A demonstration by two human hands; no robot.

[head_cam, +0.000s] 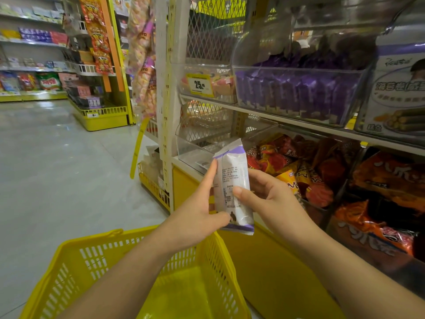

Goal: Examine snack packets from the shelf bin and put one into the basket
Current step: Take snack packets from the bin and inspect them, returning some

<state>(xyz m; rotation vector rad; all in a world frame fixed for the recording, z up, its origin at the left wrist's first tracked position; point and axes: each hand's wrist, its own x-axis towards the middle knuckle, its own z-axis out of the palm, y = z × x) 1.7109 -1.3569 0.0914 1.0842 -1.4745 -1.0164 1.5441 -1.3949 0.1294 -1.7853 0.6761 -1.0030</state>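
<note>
I hold one white and purple snack packet upright in front of the shelf, its printed back facing me. My left hand pinches its lower left edge, the index finger laid straight up along the side. My right hand grips the right side with the thumb across the print. Below the hands sits the yellow plastic basket. A clear shelf bin on the upper shelf is full of matching purple packets.
Orange and red snack bags fill the lower shelf bins to the right. An empty clear bin sits behind the packet. A yellow price tag hangs on the upper shelf. The aisle floor opens to the left.
</note>
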